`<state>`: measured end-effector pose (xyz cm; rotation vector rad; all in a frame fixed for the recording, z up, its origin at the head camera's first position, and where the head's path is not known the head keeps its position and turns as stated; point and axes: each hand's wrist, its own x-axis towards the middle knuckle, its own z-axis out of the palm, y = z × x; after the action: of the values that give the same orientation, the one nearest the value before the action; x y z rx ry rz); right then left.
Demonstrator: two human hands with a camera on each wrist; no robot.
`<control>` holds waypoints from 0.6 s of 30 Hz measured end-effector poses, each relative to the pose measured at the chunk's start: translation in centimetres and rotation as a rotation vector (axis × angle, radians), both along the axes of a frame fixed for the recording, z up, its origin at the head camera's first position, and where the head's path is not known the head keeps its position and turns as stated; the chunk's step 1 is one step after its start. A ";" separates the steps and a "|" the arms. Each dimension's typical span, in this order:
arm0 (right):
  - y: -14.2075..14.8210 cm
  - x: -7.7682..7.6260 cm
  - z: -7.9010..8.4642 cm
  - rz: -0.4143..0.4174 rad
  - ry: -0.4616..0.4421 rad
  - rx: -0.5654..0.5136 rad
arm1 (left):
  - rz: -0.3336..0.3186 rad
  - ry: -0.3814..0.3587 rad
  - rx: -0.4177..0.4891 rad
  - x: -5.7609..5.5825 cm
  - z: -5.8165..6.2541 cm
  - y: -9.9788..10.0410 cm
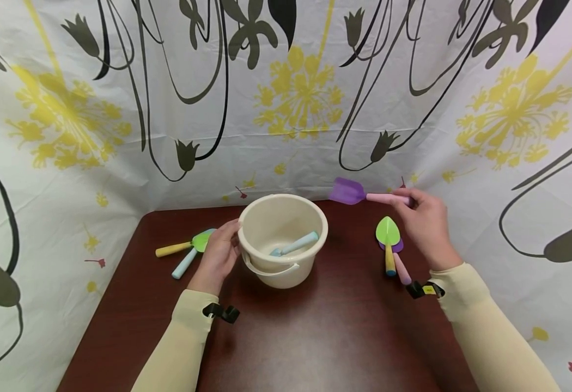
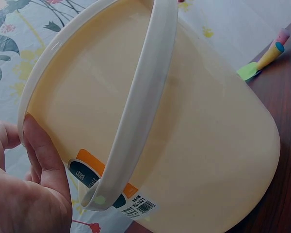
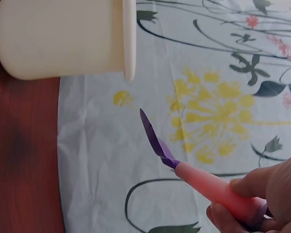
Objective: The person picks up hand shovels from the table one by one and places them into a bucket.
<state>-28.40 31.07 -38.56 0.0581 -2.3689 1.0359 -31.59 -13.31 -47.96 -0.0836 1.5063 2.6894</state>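
Note:
A cream bucket (image 1: 261,218) stands on the table with its white handle (image 2: 136,107) hanging down the near side. My left hand (image 1: 219,253) grips the bucket's rim on its left, fingers at the edge. Inside the bucket leans a light-blue-handled toy tool (image 1: 298,244), its head low against the wall. To the bucket's right, my right hand (image 1: 425,223) pinches the pink handle of a toy shovel (image 3: 218,189). The shovel is raised above the table, its flat purple blade (image 1: 347,191) pointing left toward the bucket, apart from the rim.
Left of the bucket, a yellow-handled green trowel (image 1: 174,249) crosses a light-blue-handled tool (image 1: 184,265). On the right, another yellow-handled green trowel (image 1: 388,233) overlaps a pink-handled purple tool (image 1: 402,269). A patterned cloth (image 1: 291,158) hangs behind the dark red-brown table (image 1: 310,337).

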 end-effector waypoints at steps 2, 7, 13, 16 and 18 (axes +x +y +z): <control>-0.5 0.3 0.4 0.011 0.014 0.000 | -0.002 0.004 -0.001 0.0 0.0 0.0; -1.7 0.7 1.2 0.040 0.054 0.000 | -0.005 0.003 0.003 0.0 0.1 0.0; -2.7 0.9 1.5 0.108 0.089 0.000 | -0.003 -0.007 -0.002 0.1 0.2 0.0; -3.1 0.9 1.5 0.137 0.112 0.029 | -0.002 -0.011 -0.002 0.0 0.2 0.0; -3.4 0.8 1.5 0.149 0.120 0.050 | -0.002 -0.007 0.001 0.0 0.1 0.0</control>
<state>-27.58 27.64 -37.05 0.3116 -2.3087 1.0120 -31.56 -13.27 -47.82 -0.0914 1.5024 2.6856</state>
